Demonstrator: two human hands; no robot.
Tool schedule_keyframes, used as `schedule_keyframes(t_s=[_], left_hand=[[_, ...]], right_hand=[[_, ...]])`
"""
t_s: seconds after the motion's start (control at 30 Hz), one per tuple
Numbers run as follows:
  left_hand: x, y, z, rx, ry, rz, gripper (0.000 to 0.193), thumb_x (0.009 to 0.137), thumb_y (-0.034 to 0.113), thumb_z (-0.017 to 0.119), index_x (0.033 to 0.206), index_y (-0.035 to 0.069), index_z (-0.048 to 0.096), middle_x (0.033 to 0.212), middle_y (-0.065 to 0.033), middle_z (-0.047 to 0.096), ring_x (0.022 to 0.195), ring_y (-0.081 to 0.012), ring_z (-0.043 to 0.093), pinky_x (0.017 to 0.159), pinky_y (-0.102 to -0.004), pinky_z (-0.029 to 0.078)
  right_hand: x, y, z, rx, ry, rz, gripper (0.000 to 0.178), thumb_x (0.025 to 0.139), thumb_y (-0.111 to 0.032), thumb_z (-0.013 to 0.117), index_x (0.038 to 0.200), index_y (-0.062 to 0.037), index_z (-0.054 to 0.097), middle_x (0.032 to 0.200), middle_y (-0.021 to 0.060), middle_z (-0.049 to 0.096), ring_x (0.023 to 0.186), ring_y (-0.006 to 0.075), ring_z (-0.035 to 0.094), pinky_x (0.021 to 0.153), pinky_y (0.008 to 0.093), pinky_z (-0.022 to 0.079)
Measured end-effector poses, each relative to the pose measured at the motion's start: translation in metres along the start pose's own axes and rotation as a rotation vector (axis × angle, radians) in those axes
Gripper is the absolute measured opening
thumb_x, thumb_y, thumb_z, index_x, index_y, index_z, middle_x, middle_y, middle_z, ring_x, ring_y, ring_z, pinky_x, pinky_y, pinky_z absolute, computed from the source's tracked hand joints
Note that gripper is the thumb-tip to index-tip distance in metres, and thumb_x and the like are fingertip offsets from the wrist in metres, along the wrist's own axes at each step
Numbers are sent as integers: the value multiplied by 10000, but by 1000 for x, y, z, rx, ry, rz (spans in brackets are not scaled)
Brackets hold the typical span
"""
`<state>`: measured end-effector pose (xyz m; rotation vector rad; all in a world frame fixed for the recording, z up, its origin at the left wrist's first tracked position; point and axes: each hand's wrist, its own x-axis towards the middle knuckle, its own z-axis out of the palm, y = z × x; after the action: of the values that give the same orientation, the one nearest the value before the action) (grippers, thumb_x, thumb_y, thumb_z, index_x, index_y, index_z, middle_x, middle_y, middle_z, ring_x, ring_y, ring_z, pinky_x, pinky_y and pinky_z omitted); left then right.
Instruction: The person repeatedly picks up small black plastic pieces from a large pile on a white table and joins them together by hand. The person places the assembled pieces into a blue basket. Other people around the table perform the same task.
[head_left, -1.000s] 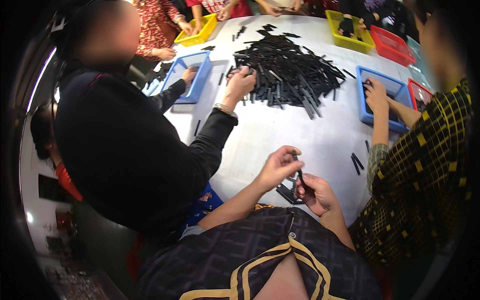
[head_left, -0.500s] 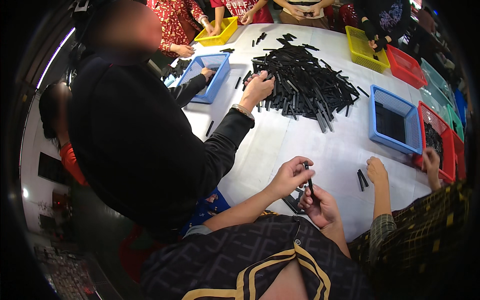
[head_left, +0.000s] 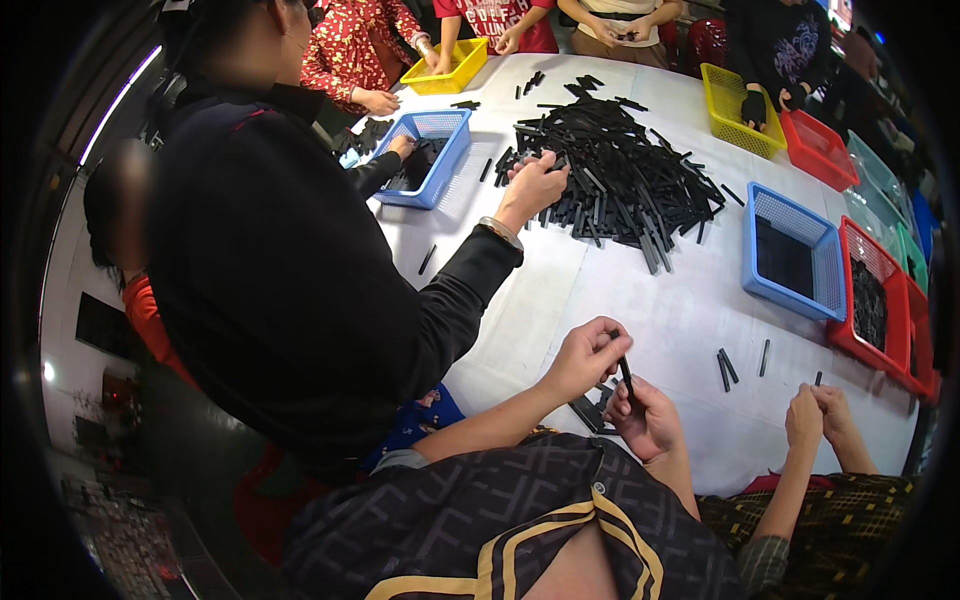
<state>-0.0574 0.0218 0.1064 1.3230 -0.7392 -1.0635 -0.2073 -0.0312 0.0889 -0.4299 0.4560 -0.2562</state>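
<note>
A slim black strip (head_left: 626,374) is held upright between my two hands, above the near edge of the table. My left hand (head_left: 585,362) pinches its upper end between thumb and fingers. Lower down, my right hand (head_left: 650,420) closes its fingers round the bottom end. Several more dark strips (head_left: 590,412) lie on the table just behind and below my hands, partly hidden by them. What sort of part the strip is, I cannot make out.
A big heap of black strips (head_left: 620,170) covers the white table's (head_left: 620,300) middle. Blue baskets (head_left: 795,290) (head_left: 440,185), red (head_left: 860,320) and yellow ones (head_left: 740,130) stand round it. A person in black (head_left: 280,290) leans in on my left; another person's hands (head_left: 815,415) work at my right.
My hands keep their grip on the strip with little movement. The person at my right has brought both hands together round a small strip, and another strip now lies on the table there.
</note>
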Motion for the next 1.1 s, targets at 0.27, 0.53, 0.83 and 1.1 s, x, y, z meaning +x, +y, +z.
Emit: schedule_keyframes(t_s=[0.27,0.53,0.83,1.1], left_hand=[[-1,2,1,-21,27,21,256,917,254,479,856,18,557,539,-6,505,435,-48,441,414,-181,348],[-1,0,-5,-62,0,-46,254,918,258,481,851,25,557,540,3,502,420,-45,451,416,-178,354],[-3,-7,-2,-29,-17,-50,263,924,257,466,818,33,557,539,6,505,428,-39,453,409,-175,340],[2,-5,-4,-205,-49,-126,406,949,354,371,841,21,576,530,-20,498,419,-64,429,407,-187,345]], right_hand=[[-3,-1,7,-7,-1,-4,223,891,-214,450,765,-38,505,617,51,479,594,170,439,620,295,374],[1,0,15,-36,60,16,245,900,-227,445,754,-42,511,617,48,485,593,157,451,611,284,377],[2,3,9,-173,89,-16,229,890,-211,467,757,-32,517,624,48,495,587,155,461,609,289,391],[0,1,10,-421,166,-148,157,870,-160,550,820,-12,558,690,8,552,606,63,489,590,200,403]])
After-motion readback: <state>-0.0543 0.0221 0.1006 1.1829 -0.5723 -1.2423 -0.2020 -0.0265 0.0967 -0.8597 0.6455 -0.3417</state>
